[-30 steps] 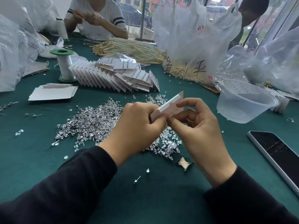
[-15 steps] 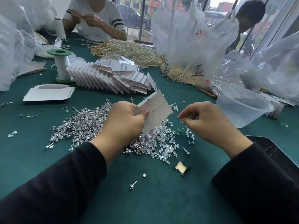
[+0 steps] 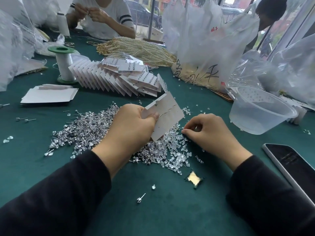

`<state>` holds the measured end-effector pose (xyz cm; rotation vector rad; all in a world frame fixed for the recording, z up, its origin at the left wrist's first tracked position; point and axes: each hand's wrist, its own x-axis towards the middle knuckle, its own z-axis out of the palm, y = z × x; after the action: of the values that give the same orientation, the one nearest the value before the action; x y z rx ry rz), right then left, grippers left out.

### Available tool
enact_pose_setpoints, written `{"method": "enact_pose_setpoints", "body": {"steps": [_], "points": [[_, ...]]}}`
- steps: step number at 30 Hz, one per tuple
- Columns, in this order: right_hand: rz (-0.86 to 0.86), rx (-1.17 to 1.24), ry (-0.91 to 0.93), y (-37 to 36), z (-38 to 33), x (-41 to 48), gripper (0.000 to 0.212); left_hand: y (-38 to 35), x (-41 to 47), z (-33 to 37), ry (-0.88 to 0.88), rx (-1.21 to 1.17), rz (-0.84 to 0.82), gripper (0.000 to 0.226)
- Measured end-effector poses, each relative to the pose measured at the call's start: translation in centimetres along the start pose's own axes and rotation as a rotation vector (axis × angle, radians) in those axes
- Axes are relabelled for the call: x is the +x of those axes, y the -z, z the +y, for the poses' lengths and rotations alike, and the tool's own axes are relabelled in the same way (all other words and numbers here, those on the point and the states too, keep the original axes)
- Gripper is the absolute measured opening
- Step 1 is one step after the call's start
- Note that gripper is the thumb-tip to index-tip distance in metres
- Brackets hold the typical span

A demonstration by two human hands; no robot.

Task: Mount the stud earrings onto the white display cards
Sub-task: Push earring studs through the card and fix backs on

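My left hand grips a white display card, tilted with its back toward me; one stud post shows near its top left corner. My right hand rests knuckles-up on the green table, fingertips pinched down at the edge of the clear earring backs. Whether it holds a piece is hidden by the fingers. A big heap of silver stud earrings lies left of and under my left hand. Several filled cards stand fanned out behind.
A clear plastic bowl sits at right, a phone at the right edge. Blank cards and a green-capped thread spool are at left. Pearl strands, plastic bags and two people fill the far side.
My right hand let go of the card and dropped to the earring backs on the table. The left hand kept the card and tilted it flatter.
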<state>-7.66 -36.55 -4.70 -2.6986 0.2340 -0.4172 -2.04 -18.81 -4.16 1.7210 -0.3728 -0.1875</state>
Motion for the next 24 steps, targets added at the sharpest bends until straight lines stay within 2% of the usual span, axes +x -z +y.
{"method": "enact_pose_setpoints", "body": {"steps": [4,9,15,19,24], "points": [[0.093,-0.013,0.002,-0.1,-0.1,0.0,0.008,-0.3,-0.2,-0.1,0.033,-0.027,-0.038,0.019],[0.233,0.208,-0.040,1.1,-0.8,-0.6,0.013,-0.5,-0.4,0.0,0.071,-0.055,-0.063,0.015],[0.292,0.463,0.002,1.7,-2.9,-2.1,0.016,-0.5,-0.6,0.1,0.054,-0.036,-0.048,0.016],[0.341,0.469,0.064,1.3,-4.0,-2.8,0.015,-0.9,-0.6,-0.1,0.038,-0.010,-0.051,0.019],[0.319,0.363,0.187,-0.2,-5.0,-3.1,0.010,-1.0,-0.8,0.1,-0.010,-0.007,-0.046,0.017]]}}
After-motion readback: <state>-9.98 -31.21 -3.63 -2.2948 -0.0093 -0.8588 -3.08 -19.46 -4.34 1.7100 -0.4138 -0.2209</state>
